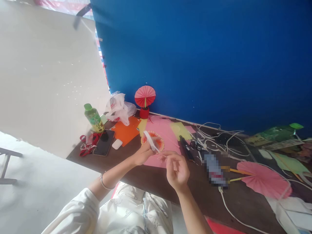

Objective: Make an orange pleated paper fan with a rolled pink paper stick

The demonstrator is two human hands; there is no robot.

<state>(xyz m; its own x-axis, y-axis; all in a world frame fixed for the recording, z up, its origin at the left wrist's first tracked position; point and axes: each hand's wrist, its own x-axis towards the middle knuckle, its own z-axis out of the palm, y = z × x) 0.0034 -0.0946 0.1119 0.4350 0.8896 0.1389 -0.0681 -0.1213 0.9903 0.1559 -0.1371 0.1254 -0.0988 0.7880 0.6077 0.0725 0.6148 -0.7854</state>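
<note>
My left hand (143,154) is closed around a narrow white band (150,141), which looks like a tape strip or a tape roll seen edge-on. Right behind its fingers is a round pleated paper rosette (160,142), orange with a pale yellow rim; whether the hand also grips it or it lies on the pink paper (168,136), I cannot tell. My right hand (177,169) pinches with thumb and forefinger close to the band's lower end. A thin pale bit shows at those fingertips, too small to name.
Left on the dark table (136,175) are a green-capped bottle (94,118), a phone (104,142), a white case (117,144) and orange paper (125,130). A pink-red paper fan (145,96) stands behind. Rightward lie a black tool (186,149), white cables (207,138) and a pink fan (265,178).
</note>
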